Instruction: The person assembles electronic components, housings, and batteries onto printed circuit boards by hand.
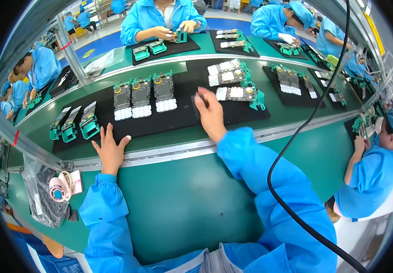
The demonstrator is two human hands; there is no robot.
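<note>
Though near, boards (164, 93) apart from fingers (209, 95).

Downward fisheye view from head height

A pink fan (58, 194) lies by a crumpled plastic bag (40, 200) at the left. A black cable (270, 178) hangs across the right. A person in blue (137, 19) is opposite.

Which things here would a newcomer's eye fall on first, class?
Probably the bright blue sleeves rising from the lower edge, leading to the spread left hand and the right hand over the black mat. Next, perhaps, the row of three circuit boards beyond the left hand, and the black cable curving down the right side.
</note>
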